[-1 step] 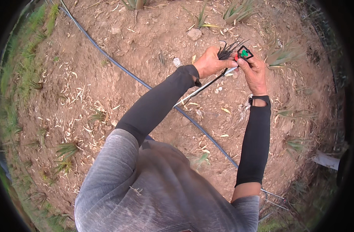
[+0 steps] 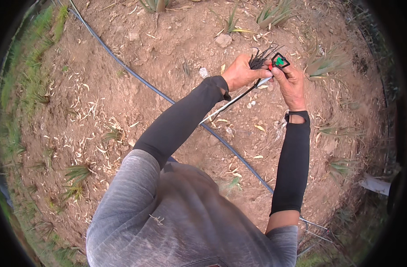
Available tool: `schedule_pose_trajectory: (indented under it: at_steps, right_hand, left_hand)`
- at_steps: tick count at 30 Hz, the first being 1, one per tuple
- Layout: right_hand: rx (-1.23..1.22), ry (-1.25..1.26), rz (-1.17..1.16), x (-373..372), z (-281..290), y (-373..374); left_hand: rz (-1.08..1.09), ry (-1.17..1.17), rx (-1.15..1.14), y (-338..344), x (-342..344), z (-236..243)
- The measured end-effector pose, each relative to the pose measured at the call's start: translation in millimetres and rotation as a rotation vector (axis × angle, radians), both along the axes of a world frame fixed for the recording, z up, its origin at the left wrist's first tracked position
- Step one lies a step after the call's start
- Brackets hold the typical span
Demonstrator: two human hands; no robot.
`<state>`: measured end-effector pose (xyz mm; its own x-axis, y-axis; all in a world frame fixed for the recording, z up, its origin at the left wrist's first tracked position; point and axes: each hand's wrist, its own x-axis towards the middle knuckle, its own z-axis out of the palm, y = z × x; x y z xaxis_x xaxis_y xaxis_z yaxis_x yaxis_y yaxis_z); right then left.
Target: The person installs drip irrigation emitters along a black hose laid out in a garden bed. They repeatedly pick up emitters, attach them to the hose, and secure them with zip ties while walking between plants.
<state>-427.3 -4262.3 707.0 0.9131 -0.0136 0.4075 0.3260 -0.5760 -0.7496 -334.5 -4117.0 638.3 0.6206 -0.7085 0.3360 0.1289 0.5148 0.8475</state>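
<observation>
My left hand (image 2: 239,73) is closed around a bundle of thin black strips (image 2: 258,61) that look like cable ties, their ends fanning out at the top. Close beside it, my right hand (image 2: 293,89) pinches a small sprinkler head (image 2: 280,61) with a square black frame, a green spinner and a red part below. A white rod (image 2: 217,111) and a thin black tube (image 2: 241,96) slant down from between the hands toward the ground. The fingertips of both hands nearly meet, and where the rod joins the sprinkler is partly hidden by them.
A dark irrigation pipe (image 2: 139,76) crosses the brown soil diagonally beneath my arms. Spiky plants (image 2: 274,14) grow at the far side, with another (image 2: 324,64) right of my hands. Stones (image 2: 223,40) and dry leaves are scattered about. Grass (image 2: 27,58) borders the left.
Both hands, with the sprinkler head and the strips, have shifted very slightly to the left. Their grips look the same.
</observation>
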Motion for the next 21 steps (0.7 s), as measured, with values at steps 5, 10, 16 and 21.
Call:
schedule_pose_trajectory:
  at_steps: [5,10,16,21]
  right_hand:
    - [0.203,-0.053,-0.068,-9.4,-28.2,-7.3]
    - [0.408,-0.092,-0.290,-21.1,-70.3,11.8]
    - [0.625,0.257,-0.642,-118.2,-232.2,64.8]
    - [0.484,0.740,-0.221,-130.0,-304.9,182.3]
  left_hand:
    - [0.093,0.035,0.044,7.8,-13.1,4.8]
    - [0.275,0.235,0.027,45.8,-4.4,-36.0]
    - [0.173,0.703,0.212,152.8,-68.6,-160.4]
    - [0.091,0.885,0.484,243.9,-111.1,-240.2]
